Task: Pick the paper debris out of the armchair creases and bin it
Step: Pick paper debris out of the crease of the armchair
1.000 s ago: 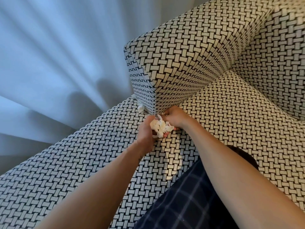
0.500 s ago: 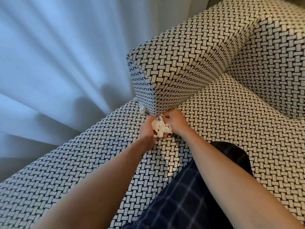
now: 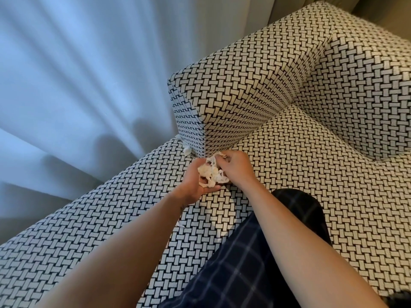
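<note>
The armchair (image 3: 311,174) is covered in black-and-white woven-pattern fabric. Its armrest (image 3: 240,103) stands over the seat cushion. At the armrest's front lower corner my left hand (image 3: 195,181) cups a clump of white shredded paper (image 3: 211,172) in its palm. My right hand (image 3: 235,167) is curled over the clump from the right and pinches paper strands next to the crease. Another white paper scrap (image 3: 187,150) sticks out of the crease at the armrest's left front edge. A small shred (image 3: 179,224) lies on the seat under my left forearm.
A pale curtain (image 3: 77,85) hangs close along the chair's left side. My knee in dark checked trousers (image 3: 255,252) rests on the seat cushion. The chair's backrest (image 3: 367,74) rises at the right. No bin is in view.
The view has shifted slightly. My right hand has moved over the top of the paper clump, and the clump sits deeper in my left palm.
</note>
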`<state>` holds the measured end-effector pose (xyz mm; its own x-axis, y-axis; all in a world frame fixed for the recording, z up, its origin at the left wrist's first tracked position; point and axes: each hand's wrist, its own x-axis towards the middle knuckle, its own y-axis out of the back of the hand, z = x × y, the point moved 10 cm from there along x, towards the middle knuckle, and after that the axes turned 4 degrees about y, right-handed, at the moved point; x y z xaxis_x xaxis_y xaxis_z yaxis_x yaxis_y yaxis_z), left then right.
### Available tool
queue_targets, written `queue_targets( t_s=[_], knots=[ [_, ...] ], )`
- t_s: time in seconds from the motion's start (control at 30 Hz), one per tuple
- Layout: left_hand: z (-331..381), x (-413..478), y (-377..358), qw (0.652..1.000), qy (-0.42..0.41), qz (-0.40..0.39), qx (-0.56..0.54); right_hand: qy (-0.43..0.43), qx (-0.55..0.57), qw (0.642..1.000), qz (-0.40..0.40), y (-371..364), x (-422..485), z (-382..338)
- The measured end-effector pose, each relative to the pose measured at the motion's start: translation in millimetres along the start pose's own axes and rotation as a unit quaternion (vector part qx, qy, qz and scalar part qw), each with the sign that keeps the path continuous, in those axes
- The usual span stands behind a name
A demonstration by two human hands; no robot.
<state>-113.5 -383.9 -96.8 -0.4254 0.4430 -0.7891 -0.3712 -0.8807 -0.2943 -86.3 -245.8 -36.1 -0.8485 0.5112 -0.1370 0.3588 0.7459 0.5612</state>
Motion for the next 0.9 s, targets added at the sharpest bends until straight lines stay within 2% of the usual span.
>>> queue_targets(
  t_s=[0.13,0.27,0.5,0.6,0.73,0.8,0.9],
  knots=[
    [-1,-2,-2,1.0,-0.009,-0.022,-0.003,0.024,-0.026,0.999,0.037,8,-7,-6],
    [-1,-7,3,0.999,-0.014,-0.029,-0.036,0.019,0.002,0.997,0.069,16,-13,-7],
    [-4,-4,3,0.999,-0.021,-0.034,-0.036,0.003,0.12,0.988,0.098,22,-20,-9],
    [-2,-4,-2,0.998,-0.019,-0.054,-0.036,-0.016,0.135,0.99,0.04,10,-23,-8],
    [-3,-9,-6,0.996,-0.008,-0.086,-0.037,0.017,-0.009,0.995,-0.101,-24,-29,-9],
    [-5,-11,-6,0.995,-0.008,-0.096,-0.034,0.035,-0.044,0.993,-0.102,-28,-29,-10],
    [-6,-12,-4,0.993,-0.019,-0.107,-0.036,0.025,-0.032,0.996,-0.081,-26,-27,-9]
  ],
)
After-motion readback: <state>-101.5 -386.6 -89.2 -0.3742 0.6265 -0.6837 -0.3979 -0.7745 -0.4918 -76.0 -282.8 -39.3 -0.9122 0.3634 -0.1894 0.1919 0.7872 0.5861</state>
